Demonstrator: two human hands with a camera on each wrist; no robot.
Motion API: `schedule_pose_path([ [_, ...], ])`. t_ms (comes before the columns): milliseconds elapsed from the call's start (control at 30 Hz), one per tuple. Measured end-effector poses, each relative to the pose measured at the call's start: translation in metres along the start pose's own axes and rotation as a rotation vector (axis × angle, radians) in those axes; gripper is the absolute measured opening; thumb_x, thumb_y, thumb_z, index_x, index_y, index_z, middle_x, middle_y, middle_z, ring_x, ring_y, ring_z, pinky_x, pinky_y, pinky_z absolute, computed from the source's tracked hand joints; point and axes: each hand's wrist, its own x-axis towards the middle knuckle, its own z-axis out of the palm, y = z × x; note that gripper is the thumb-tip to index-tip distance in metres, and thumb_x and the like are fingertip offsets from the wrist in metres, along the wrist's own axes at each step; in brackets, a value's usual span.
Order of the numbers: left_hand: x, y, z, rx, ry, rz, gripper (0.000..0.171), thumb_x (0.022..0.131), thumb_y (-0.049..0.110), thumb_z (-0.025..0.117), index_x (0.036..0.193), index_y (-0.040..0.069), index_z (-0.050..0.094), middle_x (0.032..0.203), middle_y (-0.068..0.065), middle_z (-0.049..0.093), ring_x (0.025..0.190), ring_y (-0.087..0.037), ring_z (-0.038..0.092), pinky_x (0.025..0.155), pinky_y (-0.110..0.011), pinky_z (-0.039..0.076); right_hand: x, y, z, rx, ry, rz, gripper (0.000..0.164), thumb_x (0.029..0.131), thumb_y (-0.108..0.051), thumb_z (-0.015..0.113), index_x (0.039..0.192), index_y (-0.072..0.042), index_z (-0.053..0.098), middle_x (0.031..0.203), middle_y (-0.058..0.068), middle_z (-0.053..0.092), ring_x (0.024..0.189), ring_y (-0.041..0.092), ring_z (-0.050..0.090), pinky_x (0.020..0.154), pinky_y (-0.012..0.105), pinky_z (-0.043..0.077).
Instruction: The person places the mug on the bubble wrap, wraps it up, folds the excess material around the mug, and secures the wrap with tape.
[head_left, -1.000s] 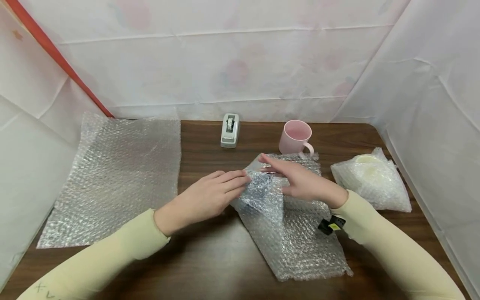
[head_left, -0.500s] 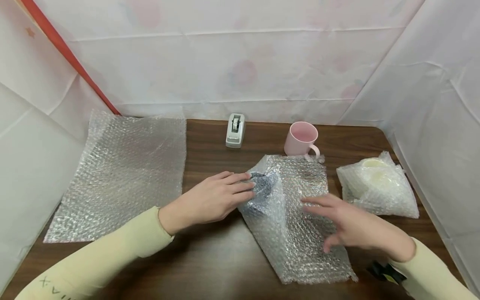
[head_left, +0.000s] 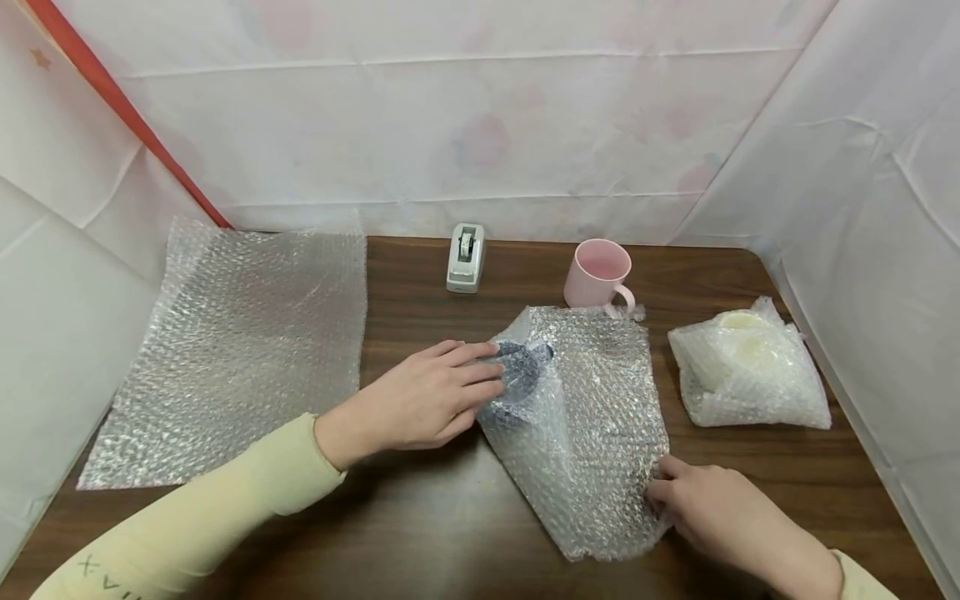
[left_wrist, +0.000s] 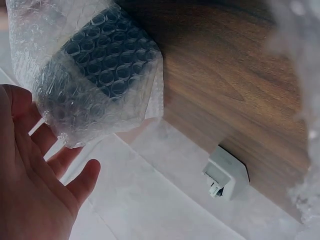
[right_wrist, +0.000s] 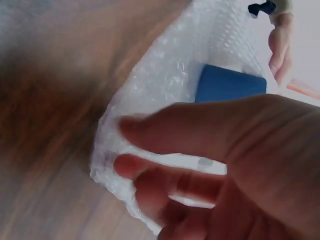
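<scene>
One hazard: if your extended left fingers [head_left: 480, 372] slacken on the wrapped blue object [head_left: 521, 375] at their tips, it may shift should your right fingers [head_left: 668, 493], grip indeterminate, tug the adjacent bubble wrap [head_left: 611, 417].

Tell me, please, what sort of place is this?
Probably a packing spot: a brown table holds a tape dispenser, a flat bubble-wrap sheet and a bubble-wrapped bundle.

The table [head_left: 435, 517] bears bubble wrap [head_left: 255, 358] at left, tape dispenser [head_left: 466, 260] mid-frame, and mug [head_left: 592, 282], second sheet [head_left: 603, 425] and wrapped bundle [head_left: 753, 371] at right.
</scene>
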Motion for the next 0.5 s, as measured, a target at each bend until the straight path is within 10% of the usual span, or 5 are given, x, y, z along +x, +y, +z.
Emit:
schedule_pose_path([
  [267, -0.001, 0.003, 0.001, -0.051, 0.012, -0.045, 0.039, 0.105, 0.036, 0.045, 0.13, 0.014, 0.065, 0.132, 0.001, 0.062, 0.139, -0.023, 0.04, 0.108, -0.043, 0.037, 0.012, 0.003, -0.022, 0.36, 0.138, -0.141, 0.03, 0.09, 0.001, 0.067, 0.095, -0.025, 0.053, 0.082, -0.022, 0.053, 0.069, -0.006, 0.051, 0.057, 0.014, 0.043],
  [500, -0.001, 0.005, 0.001, -0.049, -0.011, -0.062, 0.044, 0.106, 0.043, 0.044, 0.131, 0.013, 0.063, 0.134, 0.0, 0.061, 0.14, -0.023, 0.038, 0.108, -0.044, 0.038, 0.036, -0.005, -0.037, 0.486, 0.239, -0.167, 0.038, 0.092, 0.005, 0.064, 0.116, -0.023, 0.06, 0.114, -0.013, 0.066, 0.102, 0.006, 0.065, 0.088, 0.015, 0.047],
])
